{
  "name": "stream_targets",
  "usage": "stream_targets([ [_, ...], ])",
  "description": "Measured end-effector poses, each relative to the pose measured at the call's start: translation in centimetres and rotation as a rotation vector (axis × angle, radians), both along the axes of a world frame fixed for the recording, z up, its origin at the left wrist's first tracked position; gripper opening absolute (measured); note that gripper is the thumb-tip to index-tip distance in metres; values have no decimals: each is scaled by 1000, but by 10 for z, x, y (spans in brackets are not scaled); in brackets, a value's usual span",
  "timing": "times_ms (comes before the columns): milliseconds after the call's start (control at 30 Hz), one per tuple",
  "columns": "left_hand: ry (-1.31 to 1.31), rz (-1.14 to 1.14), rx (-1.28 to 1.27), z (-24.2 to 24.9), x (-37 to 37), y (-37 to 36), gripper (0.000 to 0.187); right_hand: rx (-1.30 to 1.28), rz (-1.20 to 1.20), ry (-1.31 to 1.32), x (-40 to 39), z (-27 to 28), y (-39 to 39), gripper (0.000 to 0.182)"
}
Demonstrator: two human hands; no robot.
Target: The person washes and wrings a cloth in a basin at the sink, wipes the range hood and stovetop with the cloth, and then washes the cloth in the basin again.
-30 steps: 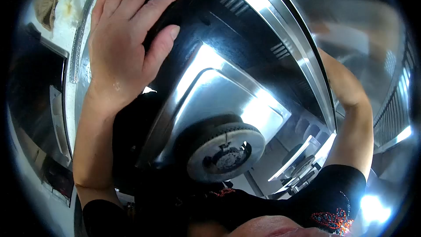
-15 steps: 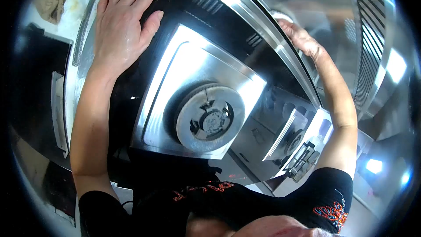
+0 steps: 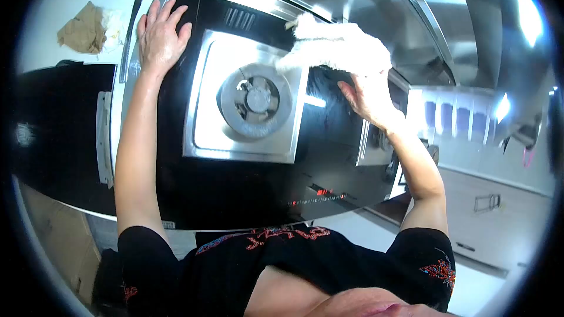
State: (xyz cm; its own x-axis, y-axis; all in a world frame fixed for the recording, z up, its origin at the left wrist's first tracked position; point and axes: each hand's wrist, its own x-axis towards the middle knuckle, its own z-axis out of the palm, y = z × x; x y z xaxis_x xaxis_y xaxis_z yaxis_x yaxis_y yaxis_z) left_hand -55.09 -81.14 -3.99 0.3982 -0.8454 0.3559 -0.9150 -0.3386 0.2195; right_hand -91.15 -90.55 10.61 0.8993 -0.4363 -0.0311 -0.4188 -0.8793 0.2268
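Observation:
My left hand [image 3: 161, 40] lies palm down with spread fingers on the left edge of the black glass cooktop [image 3: 235, 191]. My right hand [image 3: 369, 98] grips a fluffy white cleaning cloth [image 3: 341, 47], its thumb showing and the other fingers partly hidden by the cloth. This cloth hangs over the back right of the cooktop and overlaps the corner of a shiny steel burner tray [image 3: 202, 135]. A round metal burner [image 3: 257, 129] sits in the middle of that tray.
Steel panels [image 3: 364, 0] rise behind the cooktop. Left of it, a long dark-handled utensil [image 3: 127, 47] lies beside crumpled brown material [image 3: 85, 29] on the white counter. Another steel tray [image 3: 371, 148] is at the right, and red lights [image 3: 322, 192] glow near the front.
My right hand has come down from the steel surface at the back to above the cooktop, bringing the white cloth into full view. The camera view has shifted; my left hand stays at the left edge.

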Motion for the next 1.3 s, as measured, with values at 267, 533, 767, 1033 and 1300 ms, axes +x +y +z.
stream_targets([
  [267,688,-745,-82,108,-130,20,57,114,-98,-47,-49,-15,44,51],
  [533,969,-593,-257,108,-289,-2,23,515,-19,-255,-122,-9,9,40],
  [767,1282,-713,134,119,-359,-37,23,1442,-90,-720,-196,-1,-37,69],
  [1033,1022,-588,217,116,-364,-60,24,1400,-408,-111,-194,9,-61,34],
  [1300,701,-466,-55,85,-352,-88,21,825,0,101,-175,25,-109,35],
])
